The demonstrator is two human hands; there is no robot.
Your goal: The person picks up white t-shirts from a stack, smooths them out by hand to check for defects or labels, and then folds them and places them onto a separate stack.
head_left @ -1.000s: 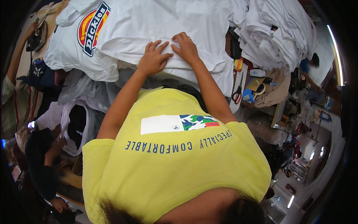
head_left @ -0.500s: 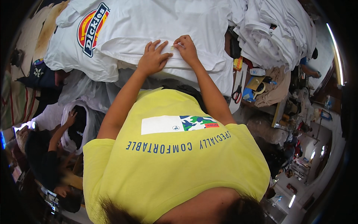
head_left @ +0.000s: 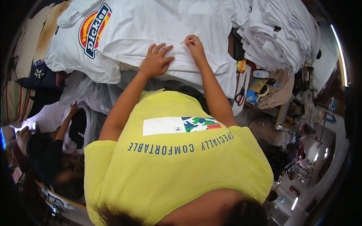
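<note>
Head view: right hand (head_left: 195, 44) is pinching a small bit of the white cotton T-shirt (head_left: 158, 26) between fingertips, fingers curled tight around the fabric fold. Left hand (head_left: 155, 60) is lying flat just beside it, fingers spread and pressing down on the same shirt, gripping nothing. That shirt is lying spread on the worktable in front of the person, on top of another white T-shirt with a red, yellow and blue round logo print (head_left: 94, 30) that is sticking out to the left. Person is wearing a yellow T-shirt with a white and camouflage chest patch (head_left: 177, 150), filling the lower middle. A tall stack of folded white garments (head_left: 279, 34) is sitting to the right of the hands. Red-handled scissors (head_left: 240, 96) are lying near the right forearm, beside a crumpled tan cloth (head_left: 277, 92). At lower left another person in dark clothing (head_left: 47, 158) is reaching a hand into a clear plastic bag (head_left: 81, 124)
</note>
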